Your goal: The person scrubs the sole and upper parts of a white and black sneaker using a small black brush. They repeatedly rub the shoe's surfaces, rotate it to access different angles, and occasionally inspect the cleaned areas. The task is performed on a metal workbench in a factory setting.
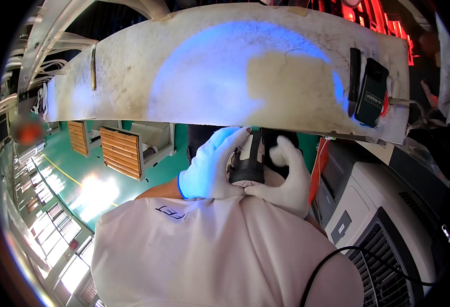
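Note:
In front of my body, just below the table's near edge, is a shoe [249, 165] with dark panels and a pale near end. My left hand [212, 166], in a white knitted glove lit partly blue, is wrapped round its left side. My right hand [292, 179], gloved alike, is on the other side. Its thumb reaches to the shoe's near end, while the curled fingers stand apart from the shoe. The underside of the shoe is hidden.
A long, stained pale table [204, 87] crosses ahead, with blue light on it. At its right end lie a phone [372, 92] and a dark bar [355, 71]. A grey-white machine [358, 199] stands at right, near a black cable [314, 271]. Slatted wooden units [121, 152] stand at left.

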`<state>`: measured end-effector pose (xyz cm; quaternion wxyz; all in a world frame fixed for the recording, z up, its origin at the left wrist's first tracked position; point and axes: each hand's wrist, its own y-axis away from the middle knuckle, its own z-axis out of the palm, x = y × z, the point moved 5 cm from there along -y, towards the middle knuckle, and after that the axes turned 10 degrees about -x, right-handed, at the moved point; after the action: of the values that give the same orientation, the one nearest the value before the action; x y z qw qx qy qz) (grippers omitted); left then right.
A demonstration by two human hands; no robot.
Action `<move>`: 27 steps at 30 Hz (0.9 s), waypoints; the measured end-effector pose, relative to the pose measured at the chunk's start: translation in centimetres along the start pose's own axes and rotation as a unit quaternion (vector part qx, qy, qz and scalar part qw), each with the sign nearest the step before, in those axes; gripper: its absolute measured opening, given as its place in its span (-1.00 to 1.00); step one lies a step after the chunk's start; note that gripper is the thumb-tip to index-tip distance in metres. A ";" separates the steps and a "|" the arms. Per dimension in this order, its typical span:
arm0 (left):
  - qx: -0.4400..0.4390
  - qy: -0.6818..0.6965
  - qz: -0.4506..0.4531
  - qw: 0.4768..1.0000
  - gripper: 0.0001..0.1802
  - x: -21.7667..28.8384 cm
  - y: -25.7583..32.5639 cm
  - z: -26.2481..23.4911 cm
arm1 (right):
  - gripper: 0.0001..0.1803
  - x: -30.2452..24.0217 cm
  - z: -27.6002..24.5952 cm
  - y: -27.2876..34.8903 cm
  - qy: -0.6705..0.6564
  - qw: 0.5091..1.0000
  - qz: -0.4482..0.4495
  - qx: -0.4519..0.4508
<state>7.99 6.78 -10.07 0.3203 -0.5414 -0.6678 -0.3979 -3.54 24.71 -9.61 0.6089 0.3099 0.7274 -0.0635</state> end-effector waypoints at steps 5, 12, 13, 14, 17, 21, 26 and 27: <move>-0.016 -0.070 0.017 0.997 0.37 0.2 0.1 0.6 | 0.44 2.0 0.6 -1.2 -0.111 0.990 -0.017 -0.087; 0.015 -0.050 0.101 0.994 0.29 3.5 0.9 -0.8 | 0.29 -0.1 -0.2 -0.6 -0.024 0.988 -0.121 -0.094; 0.031 -0.042 0.136 0.989 0.27 4.7 1.1 -1.5 | 0.26 -2.4 -0.9 0.3 0.019 0.986 -0.138 -0.089; 0.055 -0.071 0.177 0.980 0.24 7.4 1.9 -3.1 | 0.28 -5.1 -1.6 1.4 0.052 0.982 -0.157 -0.089; 0.135 -0.131 0.277 0.942 0.21 12.1 3.1 -4.9 | 0.26 -8.8 -2.5 2.5 0.119 0.946 -0.300 -0.029; 0.202 -0.177 0.297 0.916 0.20 9.2 1.7 -3.5 | 0.25 -7.2 -2.6 1.2 0.069 0.948 -0.308 -0.042; 0.246 -0.207 0.321 0.891 0.14 8.4 2.4 -1.9 | 0.40 -5.6 -1.2 1.9 -0.121 0.953 -0.243 -0.131; 0.253 -0.221 0.324 0.885 0.12 8.2 2.5 -1.6 | 0.36 -5.3 -0.8 2.0 -0.176 0.947 -0.241 -0.121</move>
<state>8.68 9.46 -1.80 0.4017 -0.7018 -0.5870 0.0404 -2.79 24.67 -3.92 0.7268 0.0330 0.6638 -0.1732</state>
